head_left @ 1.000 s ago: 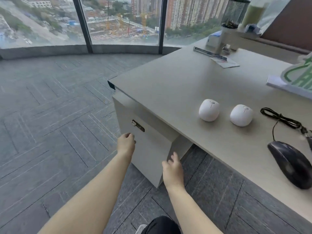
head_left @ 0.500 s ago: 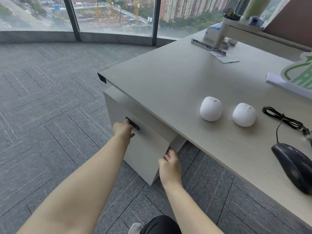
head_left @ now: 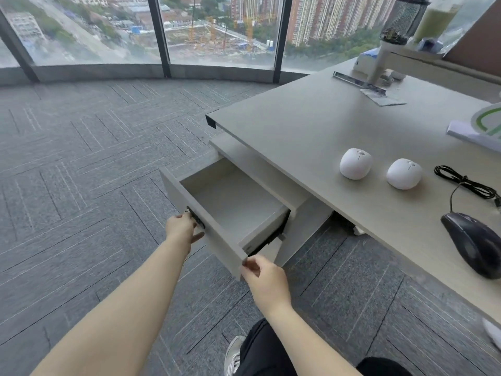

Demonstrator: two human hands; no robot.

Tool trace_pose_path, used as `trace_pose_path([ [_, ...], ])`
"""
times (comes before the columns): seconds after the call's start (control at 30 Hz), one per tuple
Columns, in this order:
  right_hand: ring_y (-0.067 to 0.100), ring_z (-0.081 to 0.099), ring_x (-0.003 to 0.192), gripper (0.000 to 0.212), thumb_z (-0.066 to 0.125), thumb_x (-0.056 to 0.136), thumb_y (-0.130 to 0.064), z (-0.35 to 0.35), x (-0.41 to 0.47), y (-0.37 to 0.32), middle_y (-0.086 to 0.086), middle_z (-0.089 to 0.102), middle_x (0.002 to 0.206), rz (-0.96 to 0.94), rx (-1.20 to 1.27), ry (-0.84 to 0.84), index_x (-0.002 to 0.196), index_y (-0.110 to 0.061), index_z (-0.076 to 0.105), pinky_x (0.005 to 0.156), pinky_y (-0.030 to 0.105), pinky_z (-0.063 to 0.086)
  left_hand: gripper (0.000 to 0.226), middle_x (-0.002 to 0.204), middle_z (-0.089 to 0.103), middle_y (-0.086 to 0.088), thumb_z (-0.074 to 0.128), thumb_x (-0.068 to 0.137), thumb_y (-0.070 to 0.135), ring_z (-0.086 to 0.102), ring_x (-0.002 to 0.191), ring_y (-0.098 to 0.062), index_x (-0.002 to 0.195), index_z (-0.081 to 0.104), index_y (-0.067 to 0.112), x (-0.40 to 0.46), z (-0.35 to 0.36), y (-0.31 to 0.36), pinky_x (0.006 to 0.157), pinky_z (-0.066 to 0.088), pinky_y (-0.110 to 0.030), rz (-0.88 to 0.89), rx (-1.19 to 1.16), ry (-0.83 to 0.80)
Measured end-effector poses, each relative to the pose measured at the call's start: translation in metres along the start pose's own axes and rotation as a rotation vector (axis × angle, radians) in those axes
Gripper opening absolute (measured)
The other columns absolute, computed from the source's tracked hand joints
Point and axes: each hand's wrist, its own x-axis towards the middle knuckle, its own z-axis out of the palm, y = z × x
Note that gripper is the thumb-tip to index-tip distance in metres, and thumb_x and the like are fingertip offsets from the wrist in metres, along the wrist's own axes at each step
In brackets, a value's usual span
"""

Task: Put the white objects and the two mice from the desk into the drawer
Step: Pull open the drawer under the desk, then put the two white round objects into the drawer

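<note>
Right hand (head_left: 267, 280): pinching the near right corner of the drawer front, fingers (head_left: 250, 264) curling onto its edge.
Left hand (head_left: 181, 227): closing its fingers around the dark handle (head_left: 195, 219) on the drawer front.
Drawer (head_left: 214, 229): standing pulled out under the tabletop, its inside showing bare.
Black mouse (head_left: 475, 244): sitting at the near right of the tabletop (head_left: 311, 123), its cable (head_left: 466, 183) lying coiled just beyond.
White objects: two rounded pieces, one to the left (head_left: 355, 163) and one to the right (head_left: 404, 173), sitting side by side farther back, well apart from the drawer.
Progress: the drawer is looking ready; nothing is lying in it yet.
Remaining: every item is waiting on the tabletop to be carried over; only one dark mouse is showing.
</note>
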Motion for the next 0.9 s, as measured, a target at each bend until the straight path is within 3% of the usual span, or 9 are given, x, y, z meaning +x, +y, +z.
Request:
trace_pose_path([
  [0.07, 0.008, 0.067, 0.085, 0.017, 0.063, 0.089, -0.036, 0.013, -0.013, -0.005, -0.011, 0.074, 0.091, -0.039, -0.062, -0.071, 0.098, -0.025, 0.071, 0.074, 0.027, 0.055, 0.015, 0.112, 0.063, -0.013, 0.049, 0.095, 0.015, 0.066, 0.098, -0.026, 0.104, 0.057, 0.006, -0.009, -0.029, -0.002, 0.055, 0.058, -0.039, 0.006, -0.028, 0.038],
  [0.13, 0.013, 0.067, 0.086, 0.019, 0.062, 0.090, -0.036, 0.025, -0.028, -0.013, -0.007, 0.076, 0.092, -0.081, -0.106, -0.142, 0.099, -0.024, 0.072, 0.078, 0.034, 0.056, 0.016, 0.114, 0.066, -0.015, 0.050, 0.094, 0.015, 0.068, 0.102, -0.027, 0.104, 0.059, 0.006, -0.015, -0.057, -0.005, 0.053, 0.059, -0.038, 0.004, -0.051, 0.058],
  [0.23, 0.013, 0.067, 0.088, 0.020, 0.061, 0.092, -0.036, 0.043, -0.047, -0.025, -0.005, 0.076, 0.096, -0.123, -0.152, -0.221, 0.102, -0.023, 0.072, 0.080, 0.033, 0.055, 0.027, 0.118, 0.066, -0.016, 0.049, 0.095, 0.015, 0.067, 0.105, -0.029, 0.115, 0.060, 0.001, -0.022, -0.092, -0.009, 0.046, 0.058, -0.035, 0.012, -0.068, 0.074],
  [0.43, 0.016, 0.066, 0.089, 0.021, 0.061, 0.089, -0.038, 0.070, -0.073, -0.040, -0.003, 0.075, 0.096, -0.157, -0.188, -0.317, 0.099, -0.022, 0.072, 0.081, 0.037, 0.055, 0.029, 0.116, 0.068, -0.018, 0.046, 0.096, 0.014, 0.068, 0.102, -0.030, 0.117, 0.059, -0.001, -0.031, -0.140, -0.014, 0.043, 0.057, -0.034, 0.025, -0.077, 0.111],
  [0.6, 0.015, 0.065, 0.096, 0.024, 0.058, 0.089, -0.034, 0.075, -0.079, -0.045, -0.005, 0.074, 0.106, -0.172, -0.223, -0.396, 0.107, -0.023, 0.070, 0.087, 0.036, 0.055, 0.032, 0.110, 0.065, -0.016, 0.046, 0.096, 0.017, 0.065, 0.095, -0.032, 0.121, 0.057, -0.001, -0.045, -0.157, -0.013, 0.054, 0.057, -0.038, 0.026, 0.023, 0.147],
  [0.67, 0.012, 0.065, 0.095, 0.026, 0.056, 0.091, -0.031, 0.065, -0.078, -0.048, -0.006, 0.072, 0.106, -0.177, -0.201, -0.345, 0.113, -0.022, 0.068, 0.085, 0.030, 0.054, 0.034, 0.109, 0.063, -0.015, 0.044, 0.094, 0.018, 0.060, 0.090, -0.033, 0.122, 0.054, 0.001, -0.064, -0.156, -0.004, 0.068, 0.051, -0.041, 0.125, 0.284, 0.286],
  [0.73, 0.006, 0.063, 0.085, 0.026, 0.054, 0.094, -0.027, 0.043, -0.073, -0.055, -0.008, 0.069, 0.094, -0.190, -0.153, -0.234, 0.114, -0.019, 0.067, 0.074, 0.018, 0.050, 0.037, 0.116, 0.061, -0.015, 0.040, 0.093, 0.020, 0.056, 0.096, -0.032, 0.126, 0.049, 0.006, -0.087, -0.142, 0.010, 0.078, 0.045, -0.039, 0.373, 0.458, 0.368],
  [0.83, 0.001, 0.058, 0.062, 0.023, 0.052, 0.096, -0.022, -0.010, -0.058, -0.069, -0.013, 0.064, 0.071, -0.236, -0.077, -0.028, 0.105, -0.014, 0.072, 0.056, 0.009, 0.042, 0.037, 0.129, 0.058, -0.010, 0.041, 0.093, 0.021, 0.053, 0.119, -0.028, 0.127, 0.051, 0.010, -0.123, -0.095, 0.034, 0.099, 0.045, -0.043, 0.749, 0.490, 0.225],
  [0.9, 0.002, 0.062, 0.065, 0.022, 0.053, 0.095, -0.019, -0.055, -0.047, -0.077, -0.009, 0.071, 0.074, -0.278, -0.030, 0.159, 0.104, -0.015, 0.073, 0.059, 0.010, 0.046, 0.033, 0.124, 0.061, -0.008, 0.045, 0.094, 0.019, 0.055, 0.117, -0.025, 0.124, 0.056, 0.011, -0.146, -0.046, 0.049, 0.100, 0.045, -0.041, 0.851, 0.502, 0.070],
])
